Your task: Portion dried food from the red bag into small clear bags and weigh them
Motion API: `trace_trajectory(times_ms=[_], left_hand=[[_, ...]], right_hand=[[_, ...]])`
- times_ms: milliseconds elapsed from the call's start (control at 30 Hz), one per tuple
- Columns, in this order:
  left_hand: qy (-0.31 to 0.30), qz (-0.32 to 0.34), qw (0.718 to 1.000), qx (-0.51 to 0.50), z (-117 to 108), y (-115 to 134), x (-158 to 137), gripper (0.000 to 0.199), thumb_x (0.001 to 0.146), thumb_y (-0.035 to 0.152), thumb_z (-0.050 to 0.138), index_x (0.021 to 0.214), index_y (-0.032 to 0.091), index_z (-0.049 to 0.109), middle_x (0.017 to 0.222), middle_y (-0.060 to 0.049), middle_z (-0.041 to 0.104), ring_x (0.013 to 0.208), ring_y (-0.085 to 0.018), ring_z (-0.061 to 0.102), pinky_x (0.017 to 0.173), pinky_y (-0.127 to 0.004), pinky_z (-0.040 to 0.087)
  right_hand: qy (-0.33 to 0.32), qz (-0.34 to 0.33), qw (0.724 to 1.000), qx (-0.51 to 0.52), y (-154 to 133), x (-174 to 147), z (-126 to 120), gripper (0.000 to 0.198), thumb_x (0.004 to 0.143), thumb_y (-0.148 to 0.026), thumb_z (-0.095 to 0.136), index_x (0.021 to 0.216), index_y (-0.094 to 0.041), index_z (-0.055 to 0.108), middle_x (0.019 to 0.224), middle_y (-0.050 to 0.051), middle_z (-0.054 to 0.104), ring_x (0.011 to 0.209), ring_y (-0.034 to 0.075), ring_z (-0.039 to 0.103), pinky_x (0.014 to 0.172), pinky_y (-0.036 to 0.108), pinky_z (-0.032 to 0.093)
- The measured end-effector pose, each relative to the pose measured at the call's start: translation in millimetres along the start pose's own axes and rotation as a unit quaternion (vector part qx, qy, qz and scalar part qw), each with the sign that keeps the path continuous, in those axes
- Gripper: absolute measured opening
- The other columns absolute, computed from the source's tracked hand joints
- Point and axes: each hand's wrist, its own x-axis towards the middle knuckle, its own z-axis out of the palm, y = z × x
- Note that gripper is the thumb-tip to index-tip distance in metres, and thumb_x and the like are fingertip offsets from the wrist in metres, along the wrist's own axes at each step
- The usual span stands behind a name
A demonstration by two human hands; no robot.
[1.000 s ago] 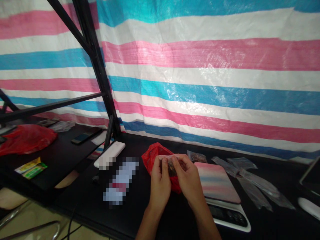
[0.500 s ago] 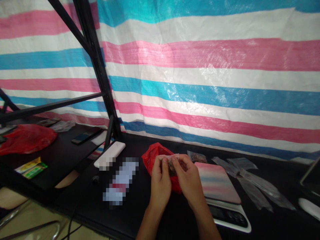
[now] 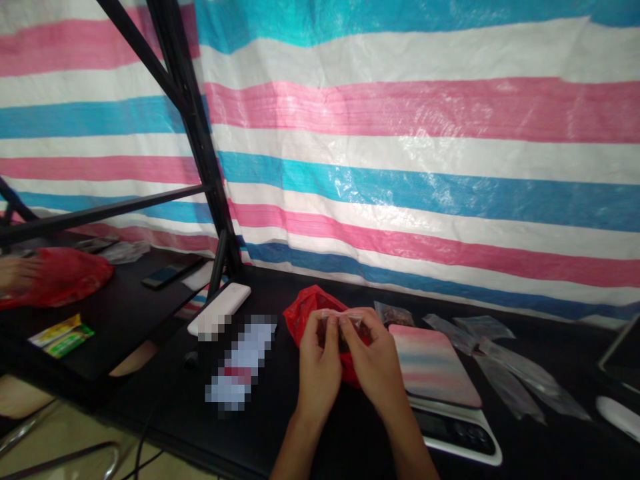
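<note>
Between both hands is a small clear plastic bag (image 3: pixel 345 316) with dark brownish contents, held by its top edge. My left hand (image 3: pixel 321 353) pinches one side of that edge, thumb upright. The other side is pinched by my right hand (image 3: pixel 373 353), and the two thumbs nearly meet. Behind and below the hands lies a red plastic bag (image 3: pixel 305 310), partly hidden by them. Just right of my right hand stands a kitchen scale (image 3: pixel 440 367) with a pink and blue platform. A filled clear bag (image 3: pixel 395 313) rests behind the scale.
Several flat clear bags (image 3: pixel 520 367) lie right of the scale, near a white mouse-like object (image 3: pixel 617 417). To the left are a white power bank (image 3: pixel 220 310) and a pixelated item (image 3: pixel 243 363). A black frame post (image 3: pixel 205 160) rises behind. Another person's hand (image 3: pixel 20 273) touches a red bag (image 3: pixel 75 273).
My thumbs have shifted along the clear bag's top edge, and my hands have moved slightly left. At far left, another person's hand has appeared on the other red bag.
</note>
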Motion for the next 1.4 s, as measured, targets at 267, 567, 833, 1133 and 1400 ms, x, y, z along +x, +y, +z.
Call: trace_trajectory(times_ms=[267,567,833,1133,1400], left_hand=[[-0.018,-0.009,1.0,-0.021,-3.1,-0.3,1.0,0.019,0.09,0.038,0.065,0.09,0.018,0.065,0.089,-0.003,0.071,0.086,-0.017,0.069,0.081,-0.028,0.055],[-0.051,0.03,0.998,0.029,-15.3,3.9,-0.5,0.015,0.088,0.032,0.067,0.084,0.018,0.07,0.089,-0.004,0.072,0.086,-0.017,0.067,0.081,-0.026,0.053],[0.0,0.025,0.999,0.026,-17.2,-4.9,-2.2,0.015,0.082,0.031,0.068,0.074,0.018,0.069,0.079,-0.003,0.072,0.076,-0.018,0.067,0.072,-0.026,0.053],[0.066,0.064,0.989,0.113,-10.6,-5.7,-1.7,0.027,0.093,0.038,0.062,0.112,0.021,0.07,0.112,-0.008,0.071,0.099,-0.021,0.067,0.091,-0.034,0.053],[0.074,0.071,0.985,0.137,-19.6,-8.4,-1.2,0.02,0.098,0.035,0.053,0.1,0.022,0.068,0.101,-0.005,0.069,0.092,-0.019,0.066,0.086,-0.032,0.051]], right_hand=[[0.003,-0.01,1.0,-0.007,1.1,-0.5,-3.5,0.017,0.091,-0.035,0.062,0.085,-0.021,0.071,0.092,0.003,0.066,0.09,0.019,0.063,0.084,0.032,0.048],[-0.049,-0.007,0.999,-0.01,1.1,-4.4,-18.3,0.016,0.089,-0.037,0.066,0.087,-0.022,0.072,0.095,0.004,0.067,0.091,0.02,0.064,0.086,0.033,0.049],[-0.051,-0.003,0.999,0.004,-0.1,-5.7,-24.6,0.016,0.088,-0.037,0.067,0.085,-0.022,0.073,0.09,0.004,0.07,0.088,0.02,0.065,0.083,0.033,0.049],[0.175,0.063,0.981,0.047,12.7,10.2,-36.6,0.033,0.082,-0.051,0.07,0.089,-0.018,0.07,0.084,0.006,0.074,0.077,0.021,0.067,0.071,0.034,0.053],[0.244,0.007,0.921,-0.303,39.7,30.9,-70.7,0.031,0.086,-0.043,0.057,0.091,-0.017,0.074,0.102,0.017,0.07,0.091,0.03,0.065,0.087,0.045,0.049]])
